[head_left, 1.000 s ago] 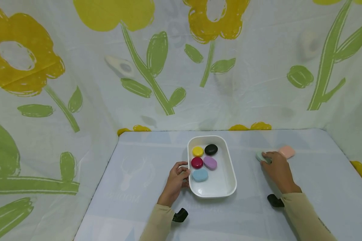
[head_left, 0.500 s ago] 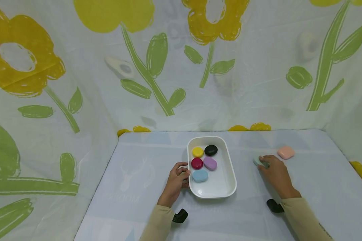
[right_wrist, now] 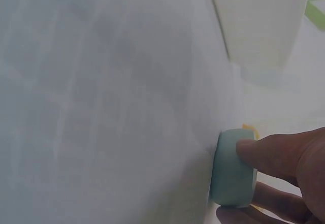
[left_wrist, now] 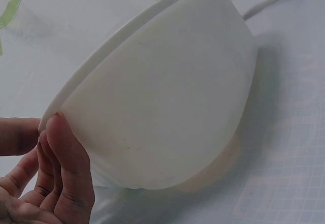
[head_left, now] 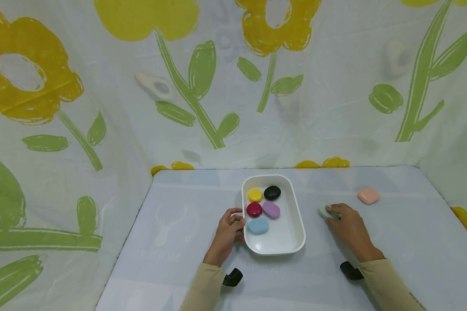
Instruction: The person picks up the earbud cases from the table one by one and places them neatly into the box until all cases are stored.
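**Right hand pinching a mint piece beside the white dish**

The right hand (head_left: pixel 348 229) is pinching a pale mint-green rounded piece (head_left: pixel 325 211) between thumb and fingers (right_wrist: pixel 264 153), with the piece sitting on the pale tablecloth (head_left: pixel 179 242) just to the right of the white dish (head_left: pixel 295 216), apart from its rim. The left hand (head_left: pixel 227 235) is gripping the dish at its left rim, fingers (left_wrist: pixel 61 173) curling against the outer wall and the thumb lying on the edge. Inside the dish, five rounded pieces are lying toward the far end: a yellow one (head_left: pixel 255 195) and a black one (head_left: pixel 272 192) at the back, a dark red one (head_left: pixel 254 210) and a purple one (head_left: pixel 271 210) in the middle, and a light blue one (head_left: pixel 258 225) nearest the left hand. A pink piece (head_left: pixel 368 196) is resting on the cloth, well apart to the far right. Flower-printed fabric (head_left: pixel 101 108) is hanging behind the table.
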`<control>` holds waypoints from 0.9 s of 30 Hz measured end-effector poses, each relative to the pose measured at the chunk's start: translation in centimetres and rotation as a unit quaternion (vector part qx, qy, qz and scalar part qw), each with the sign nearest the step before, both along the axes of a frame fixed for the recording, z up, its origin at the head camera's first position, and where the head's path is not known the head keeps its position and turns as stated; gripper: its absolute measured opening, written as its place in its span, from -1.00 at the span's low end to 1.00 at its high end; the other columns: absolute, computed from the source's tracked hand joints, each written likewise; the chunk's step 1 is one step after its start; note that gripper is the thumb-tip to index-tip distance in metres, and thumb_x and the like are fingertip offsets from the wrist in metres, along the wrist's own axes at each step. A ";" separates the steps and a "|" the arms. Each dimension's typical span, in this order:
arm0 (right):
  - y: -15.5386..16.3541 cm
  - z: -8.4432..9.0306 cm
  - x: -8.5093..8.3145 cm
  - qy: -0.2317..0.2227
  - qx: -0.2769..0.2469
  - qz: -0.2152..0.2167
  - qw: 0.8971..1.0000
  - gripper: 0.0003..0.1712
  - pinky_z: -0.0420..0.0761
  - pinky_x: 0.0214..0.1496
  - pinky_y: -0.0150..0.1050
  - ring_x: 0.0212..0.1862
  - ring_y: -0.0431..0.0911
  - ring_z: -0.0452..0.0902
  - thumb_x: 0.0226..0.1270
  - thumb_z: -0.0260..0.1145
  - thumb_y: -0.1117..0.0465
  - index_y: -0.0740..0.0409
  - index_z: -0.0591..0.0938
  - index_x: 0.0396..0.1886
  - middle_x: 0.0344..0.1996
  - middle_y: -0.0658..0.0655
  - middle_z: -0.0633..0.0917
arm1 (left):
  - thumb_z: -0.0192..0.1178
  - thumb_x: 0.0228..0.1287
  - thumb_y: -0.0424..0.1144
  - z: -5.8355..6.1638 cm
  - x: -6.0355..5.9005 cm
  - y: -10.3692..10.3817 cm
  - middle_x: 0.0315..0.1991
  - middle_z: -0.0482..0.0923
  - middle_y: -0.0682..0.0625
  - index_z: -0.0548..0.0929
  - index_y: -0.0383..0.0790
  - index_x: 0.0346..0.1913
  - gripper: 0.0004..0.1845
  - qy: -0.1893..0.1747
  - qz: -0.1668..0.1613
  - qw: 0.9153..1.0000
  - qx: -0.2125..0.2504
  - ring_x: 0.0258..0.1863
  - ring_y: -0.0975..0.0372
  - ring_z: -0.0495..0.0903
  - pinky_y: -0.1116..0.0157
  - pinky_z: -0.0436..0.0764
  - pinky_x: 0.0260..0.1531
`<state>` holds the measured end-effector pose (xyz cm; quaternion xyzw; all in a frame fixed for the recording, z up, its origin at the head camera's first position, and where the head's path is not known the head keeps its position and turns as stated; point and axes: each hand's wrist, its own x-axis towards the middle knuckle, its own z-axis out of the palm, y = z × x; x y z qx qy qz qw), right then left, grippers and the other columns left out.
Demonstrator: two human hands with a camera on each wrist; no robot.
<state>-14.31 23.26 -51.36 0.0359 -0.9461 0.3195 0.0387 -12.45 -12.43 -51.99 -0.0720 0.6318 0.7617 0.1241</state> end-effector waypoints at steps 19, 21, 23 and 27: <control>-2.9 2.1 1.3 0.072 -0.038 0.049 0.995 -0.48 0.75 0.00 0.17 0.09 0.31 0.66 0.25 0.52 0.49 0.47 0.64 0.20 0.09 0.45 0.69 | 0.16 0.58 -0.37 0.0 0.0 0.1 -0.10 0.55 -0.10 0.38 -0.35 0.38 -0.58 -0.002 0.001 1.000 -0.011 -0.42 0.25 0.50 0.39 0.63 -0.53; -3.2 2.9 1.3 0.085 -0.042 0.054 0.994 -0.47 0.75 -0.01 0.15 0.08 0.30 0.66 0.23 0.53 0.50 0.46 0.63 0.21 0.09 0.43 0.69 | 0.16 0.58 -0.37 0.1 0.1 0.1 -0.09 0.56 -0.11 0.38 -0.35 0.38 -0.58 -0.001 0.002 1.000 -0.011 -0.43 0.24 0.50 0.39 0.63 -0.53; -3.6 3.7 1.3 0.089 -0.047 0.058 0.993 -0.46 0.75 0.00 0.14 0.08 0.29 0.66 0.23 0.53 0.49 0.45 0.63 0.22 0.10 0.42 0.69 | 0.16 0.58 -0.37 0.1 0.1 0.1 -0.09 0.56 -0.12 0.38 -0.35 0.38 -0.58 0.000 0.002 1.000 -0.012 -0.43 0.24 0.50 0.38 0.63 -0.53; -4.7 4.9 1.4 0.083 -0.062 0.073 0.992 -0.45 0.76 0.01 0.13 0.09 0.27 0.66 0.24 0.53 0.49 0.42 0.62 0.23 0.12 0.39 0.68 | 0.16 0.59 -0.35 0.1 0.1 0.1 -0.10 0.56 -0.09 0.38 -0.34 0.39 -0.58 0.000 0.001 1.000 -0.012 -0.42 0.25 0.50 0.38 0.63 -0.53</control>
